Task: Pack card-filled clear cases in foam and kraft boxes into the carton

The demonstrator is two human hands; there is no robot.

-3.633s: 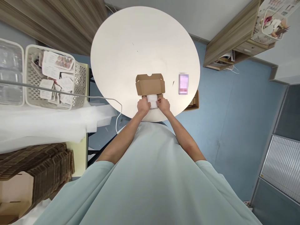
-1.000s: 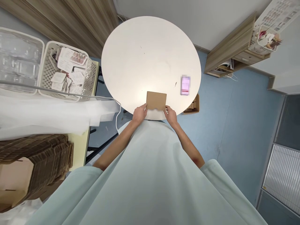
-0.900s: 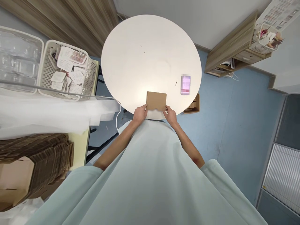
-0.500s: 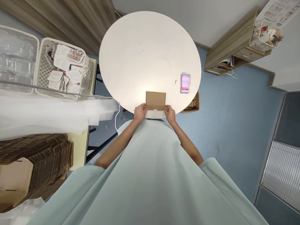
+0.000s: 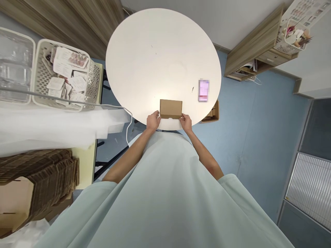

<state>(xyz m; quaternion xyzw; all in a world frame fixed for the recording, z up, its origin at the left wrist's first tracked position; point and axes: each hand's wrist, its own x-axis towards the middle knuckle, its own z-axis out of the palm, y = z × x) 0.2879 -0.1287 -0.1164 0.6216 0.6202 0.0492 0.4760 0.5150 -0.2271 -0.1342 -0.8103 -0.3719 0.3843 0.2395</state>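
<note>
A small brown cardboard box (image 5: 171, 107) lies near the front edge of the round white table (image 5: 160, 51), its lid down and a narrow front strip with a small notch facing me. My left hand (image 5: 153, 121) is at the box's near left corner, fingers bent against it. At the near right corner, my right hand (image 5: 186, 123) pinches the edge between thumb and fingers. What the fingertips do inside the corners is too small to make out. A phone with a blurred pink screen (image 5: 203, 90) rests on the table to the right.
Below the table's right edge stands an open carton (image 5: 216, 112) with small boxes. On the left are a perforated basket of packets (image 5: 40, 69), a bin of clear containers (image 5: 32, 51), white sheeting (image 5: 64, 127) and stacked flat cardboard (image 5: 51, 172). A white cable (image 5: 128, 129) hangs by the table.
The whole view has shifted slightly. Both hands stay at the box's near corners, with the fingers moved a little; the box keeps its place on the table.
</note>
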